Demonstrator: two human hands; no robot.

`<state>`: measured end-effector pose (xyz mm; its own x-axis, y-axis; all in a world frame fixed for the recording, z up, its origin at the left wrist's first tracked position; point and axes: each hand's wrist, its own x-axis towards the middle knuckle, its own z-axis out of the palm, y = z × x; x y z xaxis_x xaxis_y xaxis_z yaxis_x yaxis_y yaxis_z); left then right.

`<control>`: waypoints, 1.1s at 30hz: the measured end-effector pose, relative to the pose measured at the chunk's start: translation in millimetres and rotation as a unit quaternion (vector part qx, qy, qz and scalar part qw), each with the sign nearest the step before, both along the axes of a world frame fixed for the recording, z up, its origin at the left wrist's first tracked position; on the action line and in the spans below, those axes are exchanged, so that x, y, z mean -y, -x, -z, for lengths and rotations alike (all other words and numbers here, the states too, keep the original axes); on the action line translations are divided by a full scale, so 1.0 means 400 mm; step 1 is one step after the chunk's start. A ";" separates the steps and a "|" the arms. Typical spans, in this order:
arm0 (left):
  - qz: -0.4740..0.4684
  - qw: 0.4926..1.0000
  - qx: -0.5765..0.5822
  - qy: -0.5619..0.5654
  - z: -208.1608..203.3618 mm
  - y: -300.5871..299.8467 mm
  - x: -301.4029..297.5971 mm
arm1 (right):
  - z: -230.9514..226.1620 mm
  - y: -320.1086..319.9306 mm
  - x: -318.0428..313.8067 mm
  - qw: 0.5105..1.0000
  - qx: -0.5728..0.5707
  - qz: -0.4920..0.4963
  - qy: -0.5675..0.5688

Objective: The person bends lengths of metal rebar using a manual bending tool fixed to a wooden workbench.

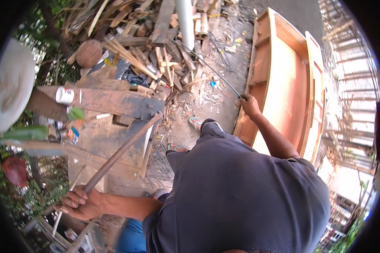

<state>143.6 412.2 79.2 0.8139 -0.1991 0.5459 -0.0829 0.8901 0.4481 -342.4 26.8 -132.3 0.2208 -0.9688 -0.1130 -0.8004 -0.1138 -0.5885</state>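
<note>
At the left, my left hand is closed around a long, rusty brown bar. The bar slants up to the corner of a worn wooden workbench, where its far end lies by some dark bolts. My right hand is closed on a thin, dark metal rod, out to the right beside a wooden frame. From that hand the rod runs up and left across the ground toward a white post. My palms are hidden.
The long orange-brown wooden frame lies at the right. Scrap wood is heaped around the white post. A white cup stands on the bench. Loose wires lie near the sandalled feet. Blue fabric shows below.
</note>
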 end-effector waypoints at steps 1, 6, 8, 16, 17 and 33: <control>0.006 1.000 0.006 -0.006 -0.014 0.006 0.020 | -0.026 0.029 -0.025 0.998 -0.015 0.050 -0.018; -0.084 0.992 0.039 -0.088 -0.070 0.057 0.148 | 0.100 0.231 -0.063 0.970 -0.021 0.230 -0.074; -0.126 0.984 0.041 -0.116 -0.119 0.108 0.190 | 0.167 0.286 -0.013 0.962 -0.065 0.246 -0.095; -0.347 0.886 -0.009 -0.306 -0.154 0.337 0.497 | 0.463 0.482 0.470 0.916 -0.050 0.315 -0.242; -0.339 0.877 -0.028 -0.338 -0.115 0.350 0.546 | 0.503 0.490 0.543 0.912 -0.008 0.321 -0.253; -0.454 0.679 -0.024 -0.576 0.067 0.601 1.070 | 0.862 0.289 1.508 0.956 0.034 0.222 -0.188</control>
<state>-96.8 -15.8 52.5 0.8980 0.1247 0.4220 -0.3237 -0.4622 0.8255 -458.2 -576.3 -477.2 -0.1834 -0.8623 -0.4719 -0.6794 0.4582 -0.5732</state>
